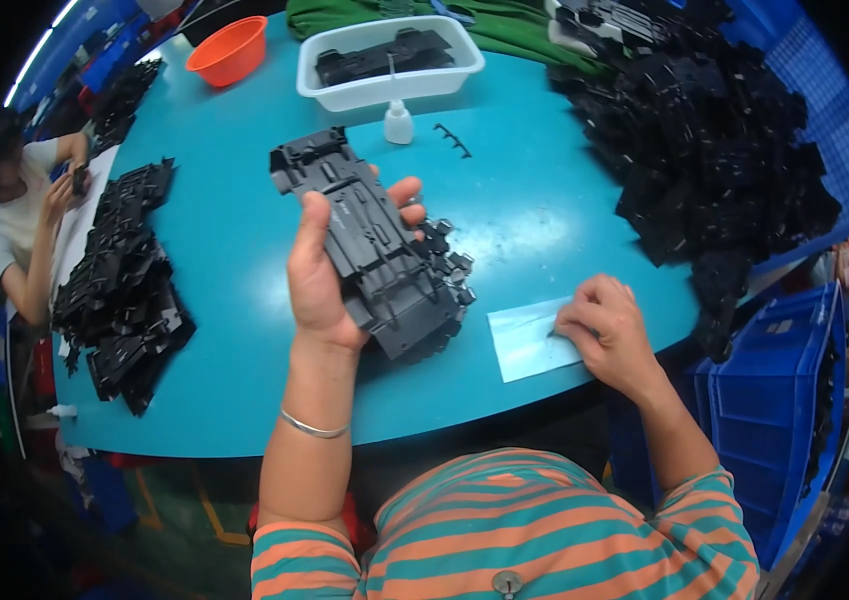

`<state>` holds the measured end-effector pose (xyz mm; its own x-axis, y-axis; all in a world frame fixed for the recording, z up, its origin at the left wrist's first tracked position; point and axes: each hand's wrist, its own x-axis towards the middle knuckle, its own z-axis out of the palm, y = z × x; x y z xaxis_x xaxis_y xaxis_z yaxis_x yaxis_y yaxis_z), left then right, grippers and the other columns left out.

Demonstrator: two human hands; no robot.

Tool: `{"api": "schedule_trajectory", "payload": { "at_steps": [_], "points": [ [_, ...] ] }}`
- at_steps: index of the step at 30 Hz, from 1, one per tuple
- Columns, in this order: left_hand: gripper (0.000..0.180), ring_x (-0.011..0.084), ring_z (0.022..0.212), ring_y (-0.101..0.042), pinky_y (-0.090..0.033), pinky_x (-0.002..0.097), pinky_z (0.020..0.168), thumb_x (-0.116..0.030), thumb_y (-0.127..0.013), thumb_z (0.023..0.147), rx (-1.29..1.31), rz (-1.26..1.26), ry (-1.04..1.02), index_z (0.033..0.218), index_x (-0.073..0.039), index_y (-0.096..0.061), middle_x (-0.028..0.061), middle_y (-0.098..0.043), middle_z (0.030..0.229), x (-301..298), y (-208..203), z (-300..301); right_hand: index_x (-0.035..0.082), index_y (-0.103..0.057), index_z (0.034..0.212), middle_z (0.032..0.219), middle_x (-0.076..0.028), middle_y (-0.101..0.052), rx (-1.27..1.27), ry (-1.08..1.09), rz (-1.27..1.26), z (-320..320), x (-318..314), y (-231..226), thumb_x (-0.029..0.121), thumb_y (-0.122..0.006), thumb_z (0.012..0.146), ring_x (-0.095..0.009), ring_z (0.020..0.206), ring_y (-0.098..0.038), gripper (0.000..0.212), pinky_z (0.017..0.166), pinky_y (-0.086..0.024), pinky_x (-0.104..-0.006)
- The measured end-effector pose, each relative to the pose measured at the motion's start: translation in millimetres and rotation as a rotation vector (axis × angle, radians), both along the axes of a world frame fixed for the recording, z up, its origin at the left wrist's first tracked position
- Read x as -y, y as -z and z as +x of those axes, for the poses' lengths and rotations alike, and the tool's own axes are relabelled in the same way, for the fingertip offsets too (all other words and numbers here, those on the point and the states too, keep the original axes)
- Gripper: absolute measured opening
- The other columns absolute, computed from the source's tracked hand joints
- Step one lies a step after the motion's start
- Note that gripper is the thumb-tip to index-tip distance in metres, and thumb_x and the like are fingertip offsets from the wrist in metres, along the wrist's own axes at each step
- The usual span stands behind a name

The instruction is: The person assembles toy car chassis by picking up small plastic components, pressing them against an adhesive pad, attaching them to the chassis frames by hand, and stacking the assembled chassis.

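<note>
My left hand (319, 280) is wrapped around a long black moulded plastic part (369, 245), shaped like a toy car chassis. It is tilted above the blue-green table, its ribbed face up. Below and beside it is a small heap of black plastic pieces (449, 265), partly hidden by the part. At the table's front edge my right hand (606, 330) has its thumb and fingers pinched together over a pale shiny sheet (524, 350). Whatever the fingertips hold is too small to make out.
A white tub (319, 95) with black parts stands at the back, a small white bottle (398, 125) before it. Nearby are a thin black strip (452, 140) and an orange bowl (229, 52). Black parts pile up left (124, 290) and right (714, 150). Another person (29, 210) works at left.
</note>
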<state>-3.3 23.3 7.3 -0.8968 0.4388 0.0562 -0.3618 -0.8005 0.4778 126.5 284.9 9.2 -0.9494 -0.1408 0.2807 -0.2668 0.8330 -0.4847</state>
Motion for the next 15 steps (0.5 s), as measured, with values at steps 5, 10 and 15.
{"api": "schedule_trajectory", "payload": {
  "at_steps": [5, 10, 15],
  "points": [
    [0.051, 0.0301, 0.102, -0.062, -0.054, 0.0411, 0.086, -0.045, -0.042, 0.099, 0.01, -0.017, -0.001, 0.129, -0.005, -0.043, 0.025, -0.055, 0.123, -3, -1, 3, 0.008, -0.067, 0.077, 0.08, -0.005, -0.053, 0.083, -0.073, 0.035, -2, 5, -15, 0.004, -0.069, 0.074, -0.023, 0.08, -0.054, 0.005, 0.076, -0.038, -0.0339],
    [0.048, 0.0289, 0.1, -0.061, -0.053, 0.0404, 0.085, -0.045, -0.041, 0.1, 0.016, -0.019, 0.036, 0.128, -0.007, -0.042, 0.0228, -0.055, 0.122, -12, -1, 6, 0.002, -0.065, 0.078, 0.083, -0.005, -0.056, 0.117, -0.018, -0.579, -21, 28, -32, 0.002, -0.066, 0.079, -0.017, 0.081, -0.054, 0.002, 0.075, -0.041, -0.0278],
    [0.049, 0.0275, 0.1, -0.061, -0.053, 0.04, 0.084, -0.046, -0.041, 0.099, 0.033, -0.065, 0.021, 0.129, -0.007, -0.042, 0.0219, -0.056, 0.122, -11, 3, 7, 0.002, -0.06, 0.091, 0.089, -0.004, -0.056, 0.599, -0.039, -1.523, -40, 58, -26, 0.012, -0.063, 0.085, -0.012, 0.083, -0.05, 0.013, 0.076, -0.039, -0.0253]
  ]
}}
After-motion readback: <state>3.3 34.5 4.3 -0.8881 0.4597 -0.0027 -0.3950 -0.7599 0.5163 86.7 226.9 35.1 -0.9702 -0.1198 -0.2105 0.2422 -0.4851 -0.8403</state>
